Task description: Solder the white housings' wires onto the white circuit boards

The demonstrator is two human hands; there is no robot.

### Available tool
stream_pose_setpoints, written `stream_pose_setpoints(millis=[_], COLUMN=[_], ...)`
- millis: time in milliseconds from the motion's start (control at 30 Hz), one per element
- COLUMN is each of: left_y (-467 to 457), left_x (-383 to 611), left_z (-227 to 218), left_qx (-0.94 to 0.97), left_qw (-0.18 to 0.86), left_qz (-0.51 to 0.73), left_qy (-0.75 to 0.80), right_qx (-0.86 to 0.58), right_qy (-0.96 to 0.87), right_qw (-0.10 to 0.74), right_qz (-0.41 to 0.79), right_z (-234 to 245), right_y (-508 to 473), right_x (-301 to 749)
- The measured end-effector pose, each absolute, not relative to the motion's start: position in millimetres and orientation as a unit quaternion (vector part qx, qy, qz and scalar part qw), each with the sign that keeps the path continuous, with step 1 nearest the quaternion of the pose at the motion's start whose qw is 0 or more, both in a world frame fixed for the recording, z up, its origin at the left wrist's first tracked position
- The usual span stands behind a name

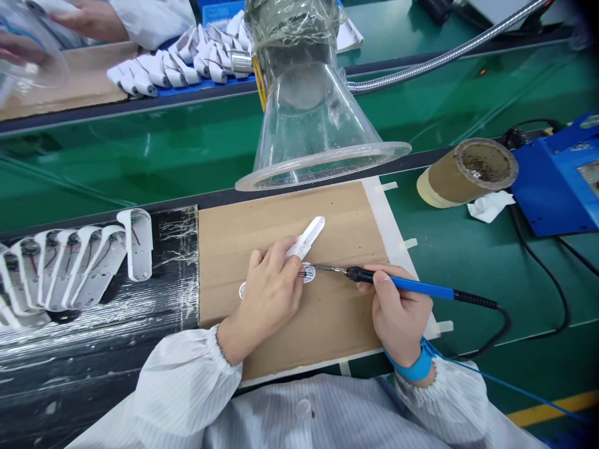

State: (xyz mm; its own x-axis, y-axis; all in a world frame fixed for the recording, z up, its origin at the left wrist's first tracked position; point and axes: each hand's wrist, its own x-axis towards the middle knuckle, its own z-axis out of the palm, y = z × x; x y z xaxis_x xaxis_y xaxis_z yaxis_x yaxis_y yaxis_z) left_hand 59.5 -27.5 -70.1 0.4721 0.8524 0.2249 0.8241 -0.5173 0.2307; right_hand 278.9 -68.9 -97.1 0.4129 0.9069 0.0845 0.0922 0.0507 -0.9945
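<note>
My right hand [400, 308] grips a blue-handled soldering iron [421, 287], its tip pointing left. That tip reaches the edge of a small white part with thin wires [309, 272], though I cannot tell if they touch. Over this part lies my left hand [271, 290], fingers closed and pressing it down. A long white plastic housing piece [311, 237] sticks out beyond the left fingertips, tilted up to the right. How the two white pieces join is hidden under the hand. Both rest on a brown cardboard sheet [341, 218].
Several white housings with wires [70, 265] stand in a row on the black wrapped surface at left. A clear fume hood [318, 118] hangs ahead. At right are a cardboard tube [468, 171], a tissue [490, 206] and a blue box [556, 181]. Another person's hand [93, 22] works across the bench.
</note>
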Motion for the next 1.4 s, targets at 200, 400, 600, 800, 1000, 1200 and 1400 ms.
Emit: stream_pose_setpoints(millis=[200, 400, 600, 800, 1000, 1200, 1400], left_y=[-27.2, -28.1, -28.1, -28.3, -27.7, -28.1, -27.9], left_x=[62.4, 63.6, 63.3, 63.5, 64.2, 63.8, 63.1], left_z=[-70.9, -72.3, -73.1, -74.0, -74.3, -73.9, -72.9], left_qx=[0.855, 0.853, 0.851, 0.854, 0.855, 0.854, 0.855], left_qw=[0.026, 0.023, 0.027, 0.012, 0.003, 0.008, 0.014], left_qz=[0.174, 0.169, 0.16, 0.165, 0.169, 0.162, 0.159], left_qy=[0.488, 0.493, 0.499, 0.493, 0.491, 0.494, 0.493], right_qx=[-0.599, -0.602, -0.601, -0.606, -0.608, -0.608, -0.6], right_qy=[-0.425, -0.426, -0.426, -0.434, -0.438, -0.436, -0.43], right_qw=[0.582, 0.578, 0.576, 0.571, 0.566, 0.569, 0.578], right_qz=[0.351, 0.349, 0.355, 0.344, 0.344, 0.342, 0.348], right_z=[-94.6, -91.0, -89.5, -89.8, -89.9, -91.2, -93.2], right_y=[-69.8, -68.9, -69.2, -68.9, -68.7, -70.2, -70.3], right_x=[277.7, 276.0, 276.2, 276.4, 276.4, 277.0, 277.3])
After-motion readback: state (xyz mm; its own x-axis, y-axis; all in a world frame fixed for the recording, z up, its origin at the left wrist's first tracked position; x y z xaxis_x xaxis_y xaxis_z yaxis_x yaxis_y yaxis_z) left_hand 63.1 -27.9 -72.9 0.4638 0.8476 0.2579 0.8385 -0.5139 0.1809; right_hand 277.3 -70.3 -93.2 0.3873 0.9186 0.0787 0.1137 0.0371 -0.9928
